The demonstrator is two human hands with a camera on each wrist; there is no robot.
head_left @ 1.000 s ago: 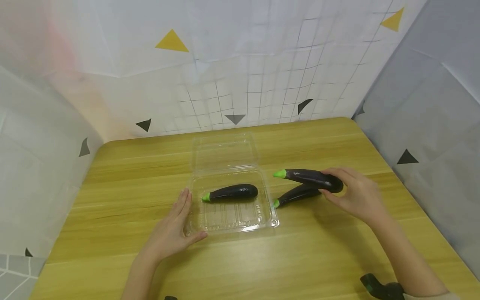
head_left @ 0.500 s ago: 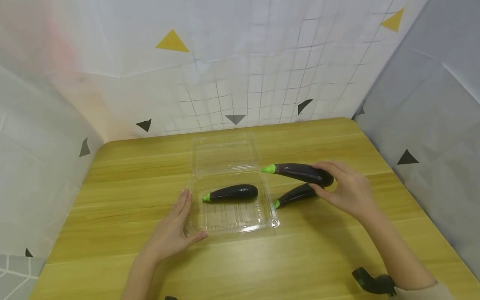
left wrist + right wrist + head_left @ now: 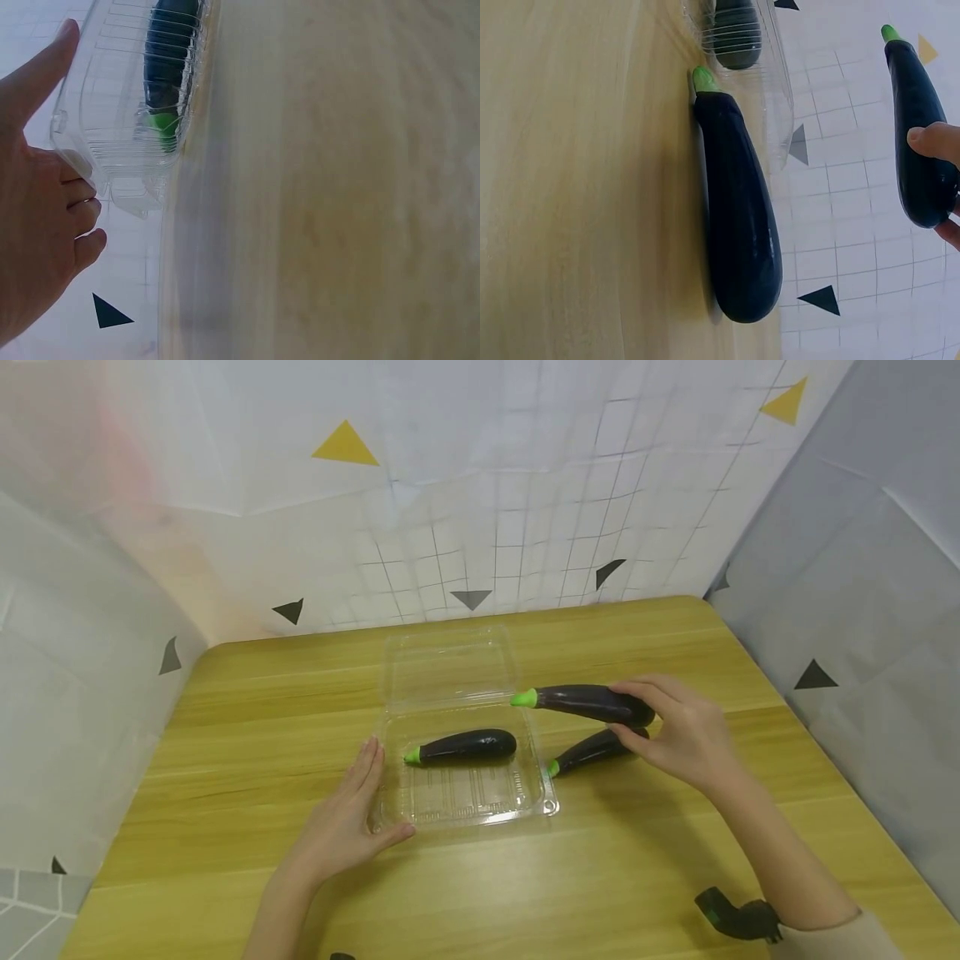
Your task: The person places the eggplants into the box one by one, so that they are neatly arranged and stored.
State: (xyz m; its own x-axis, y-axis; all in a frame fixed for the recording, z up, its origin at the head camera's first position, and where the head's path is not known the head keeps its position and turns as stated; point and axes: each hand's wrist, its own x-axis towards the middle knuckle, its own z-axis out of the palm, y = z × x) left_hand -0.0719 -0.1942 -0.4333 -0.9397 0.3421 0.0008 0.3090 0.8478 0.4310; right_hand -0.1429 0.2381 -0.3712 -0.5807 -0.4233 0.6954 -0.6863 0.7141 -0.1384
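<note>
A clear plastic clamshell box (image 3: 442, 797) lies with its lid laid back on the table, and one dark eggplant (image 3: 468, 745) with a green tip rests inside. My left hand (image 3: 341, 827) touches the box's left side, thumb at the near corner and fingers along the edge; the left wrist view shows the thumb and fingertips against the wall. My right hand (image 3: 682, 735) pinches a second eggplant (image 3: 915, 105) by its thick end, raised above the table, its green tip pointing left toward the box. Below it, a third eggplant (image 3: 739, 217) lies on the table right of the box.
The wooden table (image 3: 225, 793) is bounded by white sheets with dark and yellow triangles at the back and sides. The box's lid (image 3: 450, 664) extends toward the back edge. A black wrist device (image 3: 738, 916) is on the right forearm.
My right hand has carried its eggplant to the left and slightly up, bringing the green tip near the box's right edge. The left hand and box have stayed put.
</note>
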